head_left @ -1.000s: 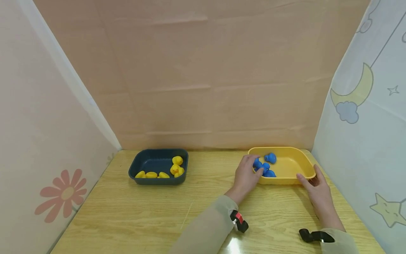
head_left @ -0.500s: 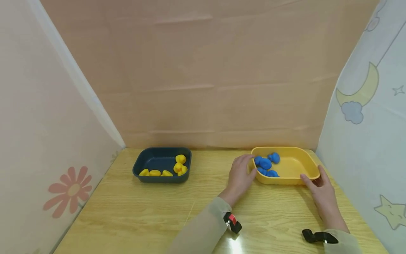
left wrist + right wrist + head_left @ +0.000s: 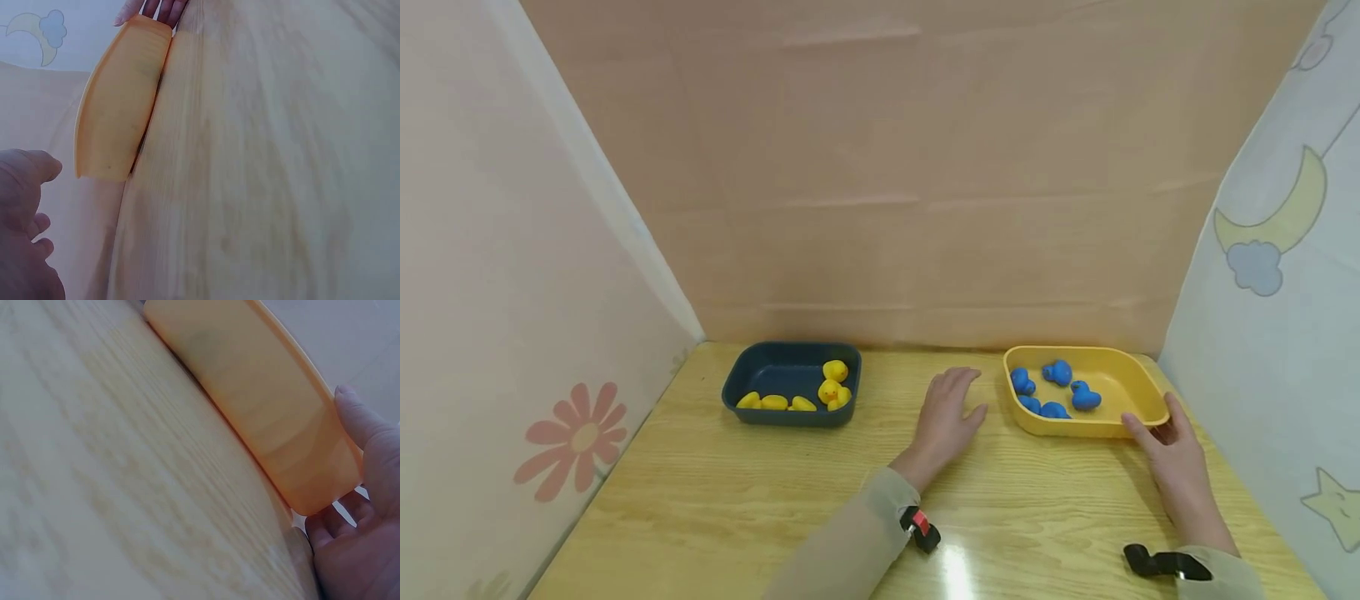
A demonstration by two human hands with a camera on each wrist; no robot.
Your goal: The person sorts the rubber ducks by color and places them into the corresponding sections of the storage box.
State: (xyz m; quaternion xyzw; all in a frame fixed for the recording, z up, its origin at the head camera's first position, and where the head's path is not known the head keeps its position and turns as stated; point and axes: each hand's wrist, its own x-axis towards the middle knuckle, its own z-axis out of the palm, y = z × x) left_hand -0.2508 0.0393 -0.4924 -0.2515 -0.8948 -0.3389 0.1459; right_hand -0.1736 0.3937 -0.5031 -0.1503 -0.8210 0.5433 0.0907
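A yellow tray (image 3: 1120,427) on the right of the table holds several blue rubber ducks (image 3: 1086,397), most of them near its left end. My right hand (image 3: 1180,462) grips the tray's front right corner, thumb at the rim and fingers around the end wall; the right wrist view shows that thumb (image 3: 356,415) along the upper edge. To the left of the tray, my left hand (image 3: 938,425) is apart from it and holds nothing, its fingers loosely spread. In the left wrist view, the thumb (image 3: 44,165) points toward the tray's near end.
A dark blue tray (image 3: 790,419) stands at the back left, with several yellow rubber ducks (image 3: 835,371) along its front and right sides. Brown paper (image 3: 880,167) covers the back wall. Printed cloth panels (image 3: 1262,350) close off both sides of the wooden table (image 3: 715,492).
My left hand has let go of the yellow tray's left end and drawn away leftward. The blue ducks have spread out, one now nearer the middle. My right hand keeps its grip.
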